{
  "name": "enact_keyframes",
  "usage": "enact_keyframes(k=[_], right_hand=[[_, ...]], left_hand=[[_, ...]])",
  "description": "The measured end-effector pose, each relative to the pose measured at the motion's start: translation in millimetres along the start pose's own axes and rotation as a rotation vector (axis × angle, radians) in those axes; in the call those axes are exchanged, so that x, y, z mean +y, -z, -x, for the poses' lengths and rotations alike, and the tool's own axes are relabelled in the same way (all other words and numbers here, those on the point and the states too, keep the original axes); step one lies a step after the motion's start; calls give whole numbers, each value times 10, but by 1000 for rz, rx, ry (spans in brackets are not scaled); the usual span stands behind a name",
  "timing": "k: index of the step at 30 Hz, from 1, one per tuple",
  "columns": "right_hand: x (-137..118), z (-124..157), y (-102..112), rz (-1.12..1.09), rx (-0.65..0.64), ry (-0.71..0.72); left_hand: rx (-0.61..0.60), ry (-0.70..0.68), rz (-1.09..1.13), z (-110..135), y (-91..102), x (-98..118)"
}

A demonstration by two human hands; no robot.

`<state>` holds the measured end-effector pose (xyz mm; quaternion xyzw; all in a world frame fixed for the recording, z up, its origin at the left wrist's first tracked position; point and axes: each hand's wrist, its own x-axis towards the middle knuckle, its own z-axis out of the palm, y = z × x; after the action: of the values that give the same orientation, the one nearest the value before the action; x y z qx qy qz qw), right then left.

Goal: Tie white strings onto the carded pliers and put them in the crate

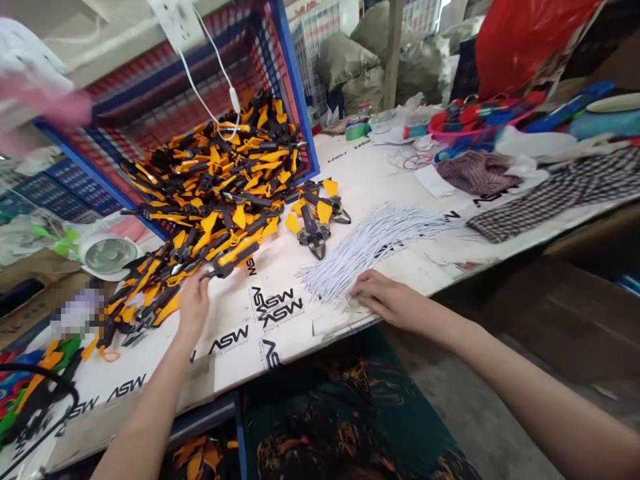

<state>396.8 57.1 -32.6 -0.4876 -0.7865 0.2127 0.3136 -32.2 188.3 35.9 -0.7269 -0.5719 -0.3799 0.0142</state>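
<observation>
My left hand (194,305) is closed on the head end of a pair of pliers (233,260) with orange and black handles, which point away to the right. A large heap of similar pliers (215,173) spills from a tipped crate onto the table beside that hand. Two or so more pliers (314,230) lie apart, right of the heap. My right hand (377,297) has its fingertips pinched together at the near end of a spread bundle of thin white ties (370,247). How many ties lie between those fingers is hidden.
The blue-rimmed crate (303,100) leans over the table (230,373). A white cable (193,73) hangs before it. A small fan (109,255) stands left. Checked cloth (550,193) and a pink basket (480,133) lie right. Below the table edge is another crate (239,427). A blurred pink-and-white shape (40,100) shows upper left.
</observation>
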Motion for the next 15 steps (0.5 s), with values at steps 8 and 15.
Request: enact_keyframes(k=[8,15], right_hand=[[9,-109,97,-6,-108,-17],[-15,-183,39,92,-190,60]], left_hand=[[-159,547,753,98,466,-62],[-395,584,620,-18,194,-47]])
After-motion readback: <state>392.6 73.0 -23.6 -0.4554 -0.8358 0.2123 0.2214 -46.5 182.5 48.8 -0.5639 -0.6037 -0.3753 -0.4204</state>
